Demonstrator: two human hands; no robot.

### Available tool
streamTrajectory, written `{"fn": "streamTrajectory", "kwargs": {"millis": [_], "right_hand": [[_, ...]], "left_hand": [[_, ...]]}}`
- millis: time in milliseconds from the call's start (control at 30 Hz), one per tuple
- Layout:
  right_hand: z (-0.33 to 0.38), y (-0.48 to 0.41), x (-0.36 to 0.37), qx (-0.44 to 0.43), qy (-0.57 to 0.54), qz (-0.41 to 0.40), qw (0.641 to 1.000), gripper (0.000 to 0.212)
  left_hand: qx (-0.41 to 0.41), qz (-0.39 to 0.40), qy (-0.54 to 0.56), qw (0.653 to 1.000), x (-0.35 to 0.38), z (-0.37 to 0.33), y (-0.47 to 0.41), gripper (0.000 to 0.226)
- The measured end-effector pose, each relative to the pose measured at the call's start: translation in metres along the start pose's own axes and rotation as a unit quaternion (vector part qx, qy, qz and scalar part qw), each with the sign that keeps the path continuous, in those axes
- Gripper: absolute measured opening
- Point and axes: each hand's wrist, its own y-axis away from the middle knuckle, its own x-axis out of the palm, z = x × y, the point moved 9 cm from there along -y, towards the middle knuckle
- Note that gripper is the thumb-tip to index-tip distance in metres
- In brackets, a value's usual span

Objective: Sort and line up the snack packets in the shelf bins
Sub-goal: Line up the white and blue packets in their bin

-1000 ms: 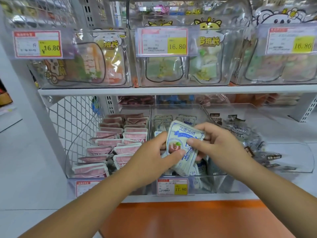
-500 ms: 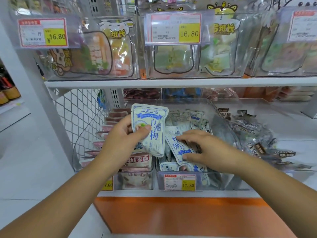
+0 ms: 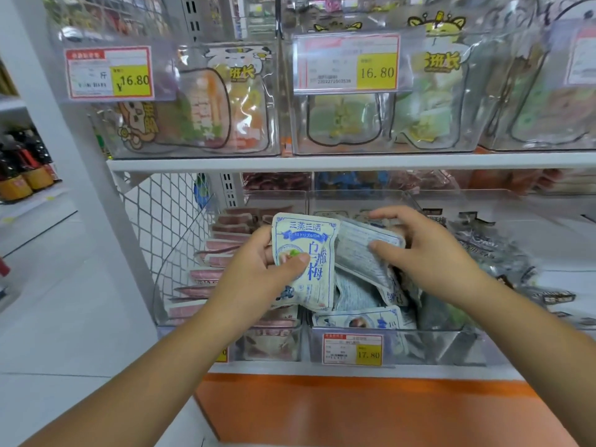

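Your left hand (image 3: 258,272) pinches a white-and-blue plum packet (image 3: 303,253) upright, thumb on its front, and just right of that grip your right hand (image 3: 429,253) grasps a second packet (image 3: 361,250) turned back side out, the two touching. Below both grips, more blue packets (image 3: 361,319) lie jumbled in the middle clear bin (image 3: 445,346)

Dark bottles (image 3: 25,166) far left, white wire mesh (image 3: 161,227), orange plinth (image 3: 371,411) below
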Motion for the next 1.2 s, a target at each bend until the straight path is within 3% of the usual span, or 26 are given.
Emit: {"fn": "streamTrajectory", "kwargs": {"millis": [167, 333, 467, 533, 633, 733, 833, 933, 1000, 1100, 1200], "right_hand": [[-0.001, 0.020, -0.009, 0.013, -0.178, -0.050, 0.983, 0.032], [0.001, 0.046, -0.052, -0.060, -0.092, -0.170, 0.979, 0.031], [0.015, 0.062, -0.045, -0.214, 0.021, -0.130, 0.968, 0.020], [0.012, 0.065, -0.032, -0.245, 0.048, -0.097, 0.964, 0.016], [0.010, 0.064, -0.018, -0.257, 0.055, -0.069, 0.963, 0.018], [0.008, 0.058, -0.012, -0.214, 0.052, -0.044, 0.974, 0.018], [-0.001, 0.052, -0.013, -0.109, -0.056, -0.003, 0.992, 0.040], [-0.019, 0.048, -0.016, 0.012, -0.205, -0.017, 0.978, 0.065], [-0.028, 0.045, -0.010, 0.073, -0.265, -0.017, 0.961, 0.070], [-0.026, 0.038, -0.006, 0.075, -0.280, 0.010, 0.957, 0.061], [-0.001, 0.028, -0.014, -0.020, -0.126, 0.031, 0.991, 0.058]], "left_hand": [[0.000, 0.017, -0.019, 1.000, 0.021, 0.000, -0.003, 0.028], [-0.009, 0.025, -0.044, 0.999, 0.034, 0.002, -0.011, 0.022], [-0.063, 0.041, 0.012, 0.997, 0.045, 0.005, -0.011, 0.015], [-0.107, 0.066, 0.070, 0.990, 0.053, 0.007, -0.007, 0.029], [-0.107, 0.097, 0.105, 0.984, 0.062, 0.005, -0.006, 0.042], [-0.115, 0.067, 0.119, 0.984, 0.057, 0.010, -0.007, 0.043], [-0.108, 0.058, 0.119, 0.985, 0.054, 0.012, -0.008, 0.044], [-0.095, 0.072, 0.118, 0.986, 0.057, 0.013, -0.006, 0.046], [-0.091, 0.078, 0.116, 0.986, 0.059, 0.013, -0.005, 0.047], [-0.088, 0.107, 0.117, 0.984, 0.061, 0.013, -0.004, 0.052], [-0.064, 0.152, 0.068, 0.984, 0.070, 0.004, -0.003, 0.058]]}}
